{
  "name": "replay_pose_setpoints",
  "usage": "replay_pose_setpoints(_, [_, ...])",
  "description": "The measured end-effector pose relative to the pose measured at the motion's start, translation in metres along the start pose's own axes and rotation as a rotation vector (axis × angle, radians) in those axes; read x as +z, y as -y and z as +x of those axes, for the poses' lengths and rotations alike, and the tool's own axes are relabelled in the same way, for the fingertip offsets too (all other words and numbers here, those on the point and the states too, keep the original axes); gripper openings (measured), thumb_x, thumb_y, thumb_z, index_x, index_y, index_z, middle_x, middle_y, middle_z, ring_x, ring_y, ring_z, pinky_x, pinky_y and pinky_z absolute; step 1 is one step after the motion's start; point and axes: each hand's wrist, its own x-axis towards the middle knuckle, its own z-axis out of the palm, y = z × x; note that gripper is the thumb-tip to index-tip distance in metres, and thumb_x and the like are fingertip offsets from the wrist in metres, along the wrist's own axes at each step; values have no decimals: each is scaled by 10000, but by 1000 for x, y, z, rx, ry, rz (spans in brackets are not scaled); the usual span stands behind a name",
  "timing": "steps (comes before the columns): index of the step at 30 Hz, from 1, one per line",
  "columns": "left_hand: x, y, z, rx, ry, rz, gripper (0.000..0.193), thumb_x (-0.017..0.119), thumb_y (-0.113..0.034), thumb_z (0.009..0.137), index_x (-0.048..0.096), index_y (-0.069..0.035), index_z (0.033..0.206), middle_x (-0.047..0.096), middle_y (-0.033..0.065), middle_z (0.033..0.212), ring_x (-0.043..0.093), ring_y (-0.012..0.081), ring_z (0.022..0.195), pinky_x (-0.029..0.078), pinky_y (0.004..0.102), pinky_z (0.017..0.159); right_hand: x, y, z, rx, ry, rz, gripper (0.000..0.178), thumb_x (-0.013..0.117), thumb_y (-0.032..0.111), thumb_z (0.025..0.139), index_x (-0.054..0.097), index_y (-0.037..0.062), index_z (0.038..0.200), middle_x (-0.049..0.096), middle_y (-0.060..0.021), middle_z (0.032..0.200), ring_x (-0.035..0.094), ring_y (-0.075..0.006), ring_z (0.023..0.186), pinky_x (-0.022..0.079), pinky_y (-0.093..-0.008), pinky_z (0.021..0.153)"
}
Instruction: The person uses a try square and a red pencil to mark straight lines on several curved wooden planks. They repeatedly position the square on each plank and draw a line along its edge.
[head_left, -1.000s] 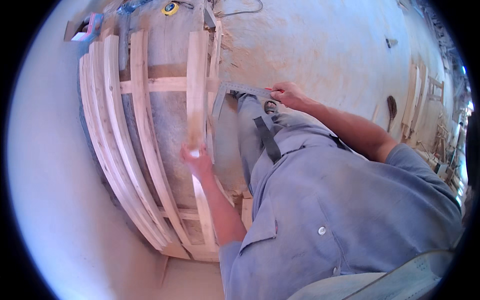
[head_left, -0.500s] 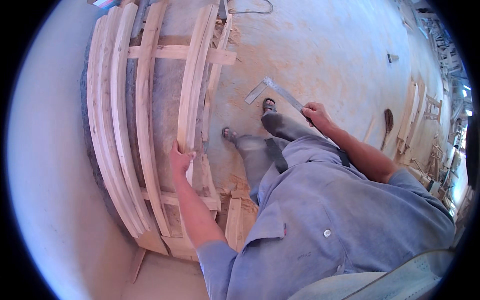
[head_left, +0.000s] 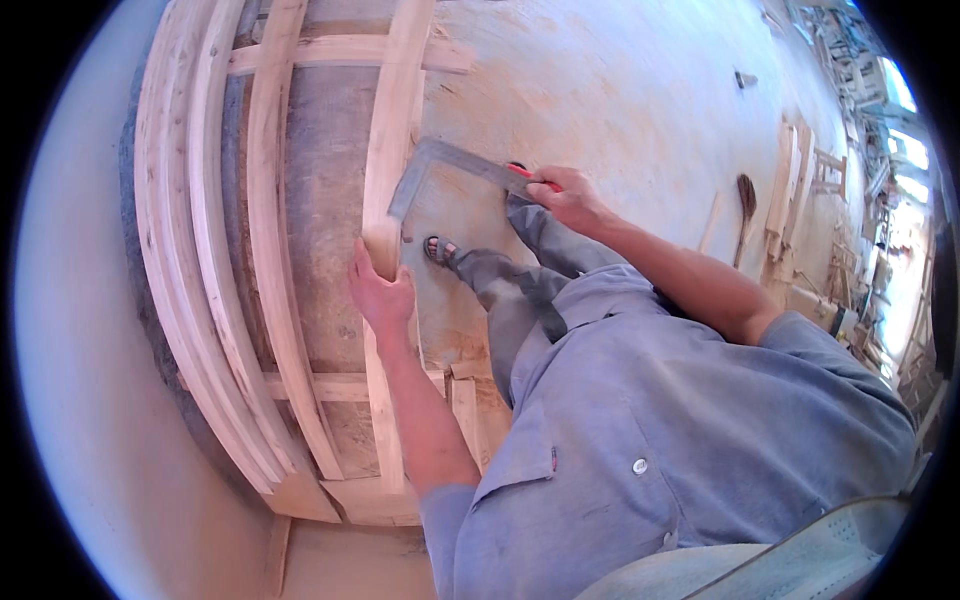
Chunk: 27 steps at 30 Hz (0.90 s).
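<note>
My left hand (head_left: 383, 295) is closed around the near end of a pale wooden beam (head_left: 396, 120), whose cut end face shows above the thumb. In my right hand (head_left: 572, 198) is a metal carpenter's square (head_left: 462, 160), gripped by its long arm. Its shorter arm reaches down to the beam just beyond my left fingers; whether they touch cannot be made out. A slim red object (head_left: 530, 177) shows by my right fingers, too small to name. Another pale beam (head_left: 383, 420) continues below my left hand.
Several long beams (head_left: 205, 230) lie side by side at the left over crosspieces (head_left: 335, 52), along the wall (head_left: 70, 300). My sandalled foot (head_left: 438, 250) stands right of them. A brush (head_left: 746, 200) and stacked boards (head_left: 790, 190) lie at the right.
My right hand has moved left, bringing the square from above my foot to the beam's end. My left hand still holds the beam, whose end face is now in sight. The view has shifted slightly.
</note>
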Motion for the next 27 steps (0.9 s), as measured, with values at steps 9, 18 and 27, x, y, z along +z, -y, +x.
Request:
replay_pose_setpoints(9, [-24,4,39,-337,118,-683,507,707,-167,957,572,84,1376,682,177,1268,643,229,1153,510,362,987,68,13,15,-123,194,-151,204,649,237,929,701,64,1024,702,-192,884,668,-379,838,501,-455,738])
replay_pose_setpoints(18, [-6,13,61,-298,127,-215,534,681,-285,985,590,103,1342,643,275,1316,615,382,1238,474,430,1051,73,9,46,-147,173,12,242,587,194,886,748,103,1042,724,-213,953,692,-410,872,539,-487,805])
replay_pose_setpoints(27, [-12,8,65,-180,177,-134,541,679,-320,983,612,119,1292,663,306,1237,632,420,1184,490,447,1008,19,-32,25,-141,-88,105,198,672,81,894,733,73,1083,703,-72,838,667,-153,784,533,-315,740])
